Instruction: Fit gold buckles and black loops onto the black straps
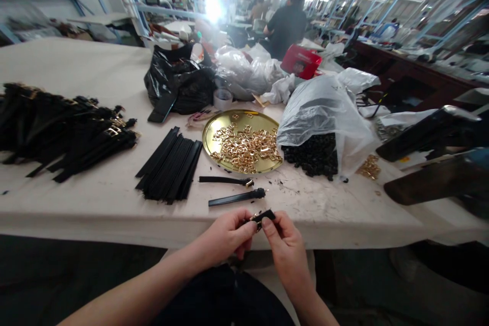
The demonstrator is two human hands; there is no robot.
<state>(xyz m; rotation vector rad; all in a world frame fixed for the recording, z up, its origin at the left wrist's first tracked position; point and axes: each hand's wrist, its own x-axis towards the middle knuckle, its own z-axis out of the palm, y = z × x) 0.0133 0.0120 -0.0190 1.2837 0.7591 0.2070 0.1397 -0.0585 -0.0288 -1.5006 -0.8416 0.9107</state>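
Note:
Close to the table's front edge, my left hand (237, 232) pinches a gold buckle (256, 220) by its side. My right hand (284, 242) grips the black strap (268, 215) that runs through this buckle, thumb on top. Most of the strap is hidden by my fingers. Just beyond my hands lie two black straps with buckles, one nearer (235, 197) and one farther (223, 180). Behind them a round gold tray (209, 135) carries a heap of gold buckles (248, 147). Left of the tray is a stack of plain black straps (171, 168).
A big pile of buckled black straps (64, 127) covers the left side. Right of the tray, a clear plastic bag (317, 107) spills small black pieces (313, 155). Black bag (183, 79), tape roll (222, 98) and red container (301, 61) stand behind. A person (288, 23) is farther back.

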